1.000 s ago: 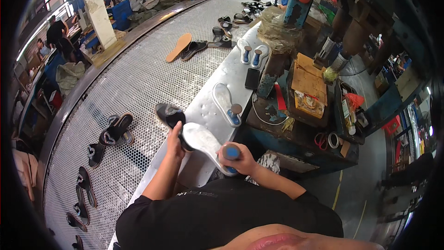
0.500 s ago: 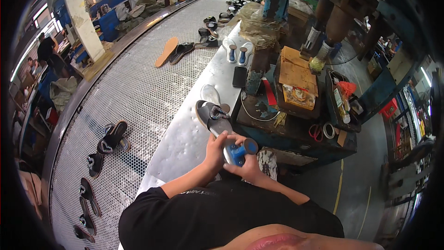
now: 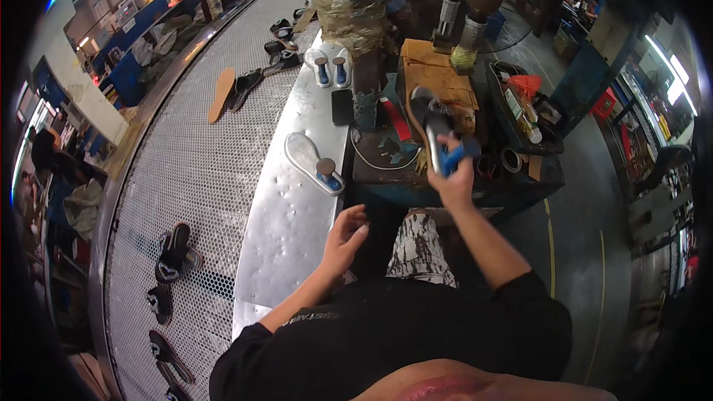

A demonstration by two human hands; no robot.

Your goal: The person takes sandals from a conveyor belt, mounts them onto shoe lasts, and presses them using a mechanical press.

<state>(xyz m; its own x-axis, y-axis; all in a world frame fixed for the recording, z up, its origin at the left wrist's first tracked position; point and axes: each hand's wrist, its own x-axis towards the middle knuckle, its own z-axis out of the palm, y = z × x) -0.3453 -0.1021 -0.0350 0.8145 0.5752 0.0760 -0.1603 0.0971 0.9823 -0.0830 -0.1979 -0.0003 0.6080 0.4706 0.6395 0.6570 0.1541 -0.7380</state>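
Note:
My right hand [image 3: 454,184] is closed around the heel end of a black slide sandal [image 3: 426,110] fitted on a silver shoe form with a blue knobbed peg [image 3: 459,154]. The sandal is tilted, slightly blurred, and held over the front of the machine's cardboard-covered pad [image 3: 433,67]. My left hand [image 3: 346,240] is empty above the right edge of the metal shelf [image 3: 278,234], its fingers loosely bent and the thumb apart. A single silver shoe form [image 3: 303,154] with a brown-topped peg lies on that shelf ahead of it.
Two more shoe forms [image 3: 327,64] and a black phone [image 3: 342,108] lie farther up the shelf. At left, a perforated conveyor [image 3: 215,178] carries several black sandals [image 3: 174,252] and a tan insole [image 3: 221,95]. Right of the pad stands a tray of supplies [image 3: 523,108].
My right hand has carried the sandal on its form rightward and forward to the machine pad. My left hand has let go of it and stays near the shelf. The view has turned right.

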